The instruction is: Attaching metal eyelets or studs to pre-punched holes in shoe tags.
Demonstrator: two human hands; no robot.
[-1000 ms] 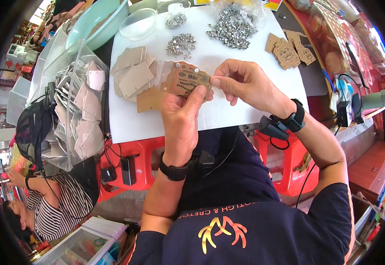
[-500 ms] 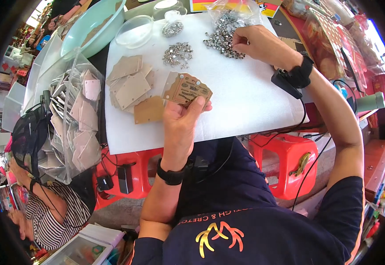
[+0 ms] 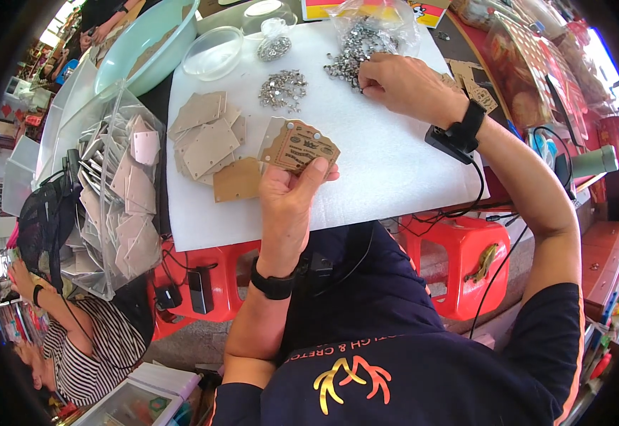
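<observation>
Change: right hand [image 3: 402, 85] now sits further out from the body than half a second ago, at the near edge of the heap of small metal pieces [image 3: 355, 53]; the left hand [image 3: 292, 199] has held its place with the brown card tags [image 3: 299, 145].
Right fingers: curled together and tipped down into the heap; whether a piece is pinched between them I cannot tell, the knuckles hide the tips.
Left fingers: thumb and forefinger clamped on the lower edge of the tags, which fan up and away from the fingertips, tilted above the white worktop [image 3: 387, 170].
Beyond the left fingers: loose stack of plain tags [image 3: 206, 138] to their left, a smaller scatter of metal pieces [image 3: 281, 89] just past the held tags.
Risk, right side: a piece so small is likely to slip from the fingertips or come up with a second one clinging; a sweep of the hand could push the heap into the clear bag [image 3: 377, 18] behind it.
Risk, left side: the thin grip at one edge could let the tags slide apart.
Right arm: stretched forward and across, wrist bent down, black band at the wrist [image 3: 462, 135] with its cable trailing back.
Left arm: elbow bent, forearm upright, palm toward the face.
</observation>
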